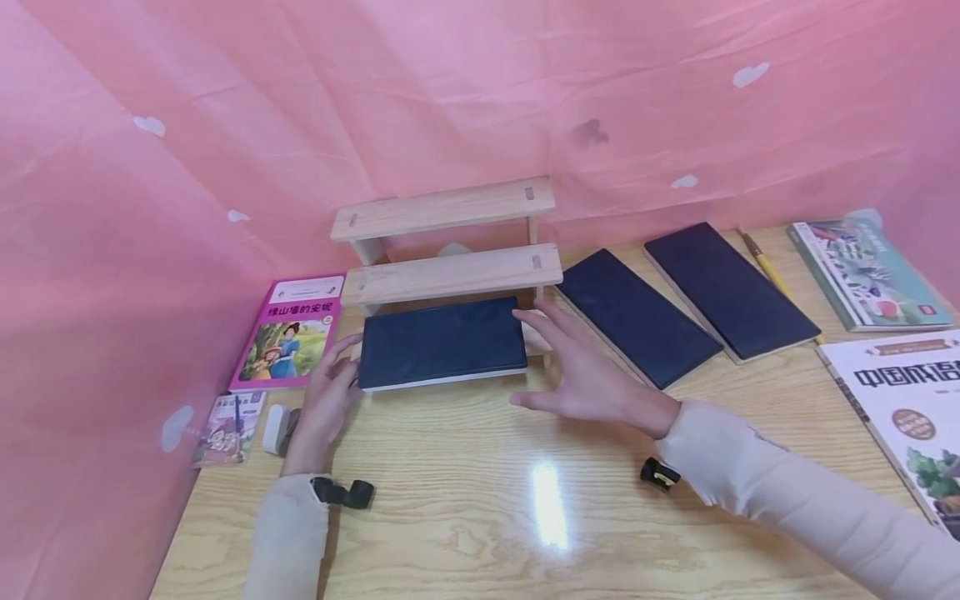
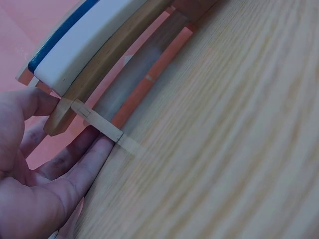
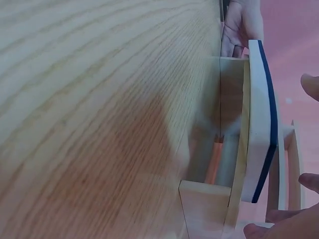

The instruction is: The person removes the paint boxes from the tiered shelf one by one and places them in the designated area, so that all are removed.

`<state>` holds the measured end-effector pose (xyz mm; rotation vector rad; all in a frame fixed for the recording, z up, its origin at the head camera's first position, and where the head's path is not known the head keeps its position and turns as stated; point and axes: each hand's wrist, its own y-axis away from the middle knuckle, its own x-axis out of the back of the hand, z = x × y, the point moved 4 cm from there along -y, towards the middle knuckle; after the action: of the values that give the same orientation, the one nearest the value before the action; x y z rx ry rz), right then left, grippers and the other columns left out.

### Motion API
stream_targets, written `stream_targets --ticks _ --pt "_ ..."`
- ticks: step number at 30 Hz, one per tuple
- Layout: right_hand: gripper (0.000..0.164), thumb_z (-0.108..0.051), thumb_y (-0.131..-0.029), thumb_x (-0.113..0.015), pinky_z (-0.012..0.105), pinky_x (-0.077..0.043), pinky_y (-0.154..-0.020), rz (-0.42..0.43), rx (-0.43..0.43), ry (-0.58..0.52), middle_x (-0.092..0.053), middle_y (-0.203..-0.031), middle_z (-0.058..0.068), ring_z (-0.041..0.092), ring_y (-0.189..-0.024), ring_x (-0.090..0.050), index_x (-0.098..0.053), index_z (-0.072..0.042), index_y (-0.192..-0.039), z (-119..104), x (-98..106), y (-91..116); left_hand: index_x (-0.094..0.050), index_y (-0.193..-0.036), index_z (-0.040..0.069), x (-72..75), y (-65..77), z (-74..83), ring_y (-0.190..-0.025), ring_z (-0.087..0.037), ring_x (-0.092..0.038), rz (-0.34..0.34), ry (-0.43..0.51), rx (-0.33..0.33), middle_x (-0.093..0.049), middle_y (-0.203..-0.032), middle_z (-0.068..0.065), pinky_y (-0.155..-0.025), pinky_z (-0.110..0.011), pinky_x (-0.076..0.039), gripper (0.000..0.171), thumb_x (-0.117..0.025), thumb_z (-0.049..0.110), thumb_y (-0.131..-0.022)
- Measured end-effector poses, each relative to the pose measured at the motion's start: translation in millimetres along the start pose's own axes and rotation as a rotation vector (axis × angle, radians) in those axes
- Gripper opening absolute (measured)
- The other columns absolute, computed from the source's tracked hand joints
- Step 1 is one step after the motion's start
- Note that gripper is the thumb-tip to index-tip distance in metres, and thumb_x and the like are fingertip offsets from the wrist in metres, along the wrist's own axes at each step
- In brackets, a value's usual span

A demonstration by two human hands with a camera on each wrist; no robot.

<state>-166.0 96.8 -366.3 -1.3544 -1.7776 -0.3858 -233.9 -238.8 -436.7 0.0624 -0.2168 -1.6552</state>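
A flat rectangular slab (image 1: 444,343) with a dark blue top and thick white sides lies on the lowest step of a three-tier wooden stand (image 1: 453,275). My left hand (image 1: 327,402) is at the left end; in the left wrist view its fingers (image 2: 82,167) touch the stand's end near the leg, below the slab's corner. Beside the right end, my right hand (image 1: 581,371) is spread with thumb and fingers apart; in the right wrist view, part of it is out of frame. Whether it touches the slab I cannot tell.
Two similar dark slabs (image 1: 637,317) (image 1: 731,287) lie right of the stand, with a paintbrush (image 1: 765,260) beyond. Books (image 1: 870,275) (image 1: 900,400) are at the right. A pink book (image 1: 288,333), a small booklet (image 1: 231,429) and a white object (image 1: 275,428) lie left. Pink cloth (image 1: 480,100) hangs behind.
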Motion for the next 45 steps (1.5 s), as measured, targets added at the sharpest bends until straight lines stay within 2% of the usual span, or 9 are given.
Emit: stream_targets --ticks 9,15,20,22,29,32,35,42,45 --pt "0.094 -0.05 -0.065 -0.074 0.053 -0.03 -0.099 -0.041 0.002 0.015 -0.016 -0.145 0.018 0.034 -0.133 -0.018 -0.027 -0.019 -0.14 -0.1 -11.7 -17.4 -0.046 -0.13 0.027 0.0 0.4 -2.0 -0.113 -0.022 -0.048 0.015 0.002 0.009 -0.044 -0.126 -0.009 -0.086 -0.029 -0.048 0.039 -0.041 0.015 -0.094" --pt "0.095 -0.058 -0.063 -0.07 0.051 -0.03 -0.1 -0.042 0.023 0.076 -0.017 -0.144 0.02 0.033 -0.133 -0.017 -0.029 -0.019 -0.139 -2.5 -16.9 -32.3 -0.047 -0.129 0.028 -0.5 -1.4 -0.3 -0.109 -0.019 -0.051 0.025 0.017 0.01 -0.048 -0.122 -0.009 -0.083 -0.027 -0.049 0.035 -0.044 0.02 -0.095" --pt "0.096 -0.067 -0.061 -0.065 0.052 -0.019 -0.105 -0.026 0.091 0.189 -0.027 -0.139 0.017 0.031 -0.128 -0.026 -0.032 -0.018 -0.138 -1.3 -22.7 -47.6 -0.047 -0.129 0.026 -2.0 -3.2 0.9 -0.103 -0.018 -0.054 0.027 0.022 0.007 -0.052 -0.116 -0.01 -0.079 -0.025 -0.051 0.035 -0.045 0.02 -0.095" --pt "0.096 -0.068 -0.061 -0.064 0.052 -0.018 -0.105 -0.015 0.134 0.234 -0.031 -0.137 0.016 0.031 -0.124 -0.03 -0.034 -0.017 -0.137 -2.0 -25.1 -53.4 -0.047 -0.129 0.027 -2.0 -3.1 1.2 -0.104 -0.018 -0.053 0.025 0.016 0.012 -0.051 -0.117 -0.011 -0.079 -0.025 -0.05 0.035 -0.044 0.02 -0.095" --pt "0.086 -0.064 -0.063 -0.064 0.049 -0.028 -0.095 -0.089 0.249 0.315 -0.039 -0.127 0.011 0.027 -0.115 -0.033 -0.04 -0.017 -0.131 -5.2 -32.8 -66.2 -0.045 -0.13 0.028 -1.3 -0.5 2.2 -0.11 -0.019 -0.049 0.04 -0.01 0.035 -0.048 -0.123 -0.01 -0.082 -0.026 -0.049 0.036 -0.043 0.019 -0.094" --pt "0.081 -0.064 -0.064 -0.064 0.049 -0.029 -0.092 -0.12 0.252 0.348 -0.041 -0.12 0.006 0.025 -0.11 -0.035 -0.042 -0.019 -0.127 -3.8 -34.4 -69.1 -0.045 -0.13 0.027 -2.1 -0.7 2.5 -0.109 -0.019 -0.05 0.026 0.007 0.033 -0.047 -0.123 -0.01 -0.082 -0.025 -0.049 0.036 -0.044 0.021 -0.095" --pt "0.078 -0.064 -0.065 -0.062 0.049 -0.029 -0.091 -0.135 0.243 0.353 -0.04 -0.121 0.006 0.025 -0.109 -0.035 -0.042 -0.02 -0.126 -3.2 -35.2 -70.5 -0.046 -0.13 0.025 -2.6 -1.2 2.3 -0.109 -0.02 -0.05 0.016 0.031 0.023 -0.047 -0.123 -0.011 -0.082 -0.026 -0.049 0.036 -0.045 0.022 -0.094" --pt "0.077 -0.062 -0.064 -0.065 0.047 -0.033 -0.089 -0.142 0.23 0.328 -0.04 -0.121 0.01 0.026 -0.108 -0.036 -0.044 -0.02 -0.124 -5.8 -35.7 -69.2 -0.044 -0.13 0.029 -0.7 -0.2 0.4 -0.116 -0.02 -0.045 0.02 -0.017 0.024 -0.044 -0.128 -0.007 -0.088 -0.031 -0.047 0.038 -0.042 0.018 -0.094" --pt "0.077 -0.062 -0.063 -0.066 0.047 -0.034 -0.086 -0.143 0.209 0.313 -0.039 -0.121 0.009 0.027 -0.109 -0.036 -0.044 -0.021 -0.124 -5.7 -35.8 -68.7 -0.044 -0.131 0.027 -0.7 -0.3 0.9 -0.118 -0.022 -0.044 0.005 -0.002 0.022 -0.043 -0.13 -0.009 -0.089 -0.032 -0.046 0.038 -0.04 0.016 -0.094"
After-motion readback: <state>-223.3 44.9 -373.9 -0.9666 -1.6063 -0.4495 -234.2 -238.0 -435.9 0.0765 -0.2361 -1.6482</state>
